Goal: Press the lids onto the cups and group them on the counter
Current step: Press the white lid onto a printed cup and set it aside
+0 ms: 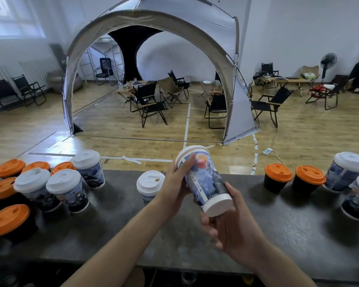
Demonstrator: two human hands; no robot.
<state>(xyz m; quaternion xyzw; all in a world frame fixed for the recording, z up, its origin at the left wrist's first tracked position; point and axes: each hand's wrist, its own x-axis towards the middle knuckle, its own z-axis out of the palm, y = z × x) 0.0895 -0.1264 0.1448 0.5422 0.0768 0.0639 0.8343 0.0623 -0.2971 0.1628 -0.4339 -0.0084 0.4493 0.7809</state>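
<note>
A printed paper cup (pixel 204 180) with a white lid is held tilted above the dark counter (pixel 116 235), its lid end pointing up and away. My left hand (pixel 174 184) grips the cup near the lid end, fingers curled round the rim. The base end is held from below by my right hand (pixel 232 230), thumb along the side. Another white-lidded printed cup (pixel 150 186) stands on the counter just behind my left wrist.
On the left stand several orange-lidded black cups (pixel 8 219) and three white-lidded printed cups (pixel 67 188). On the right are two orange-lidded black cups (pixel 278 179) and two white-lidded printed cups (pixel 348 170). Beyond the counter's far edge are a wooden floor, a tent and folding chairs.
</note>
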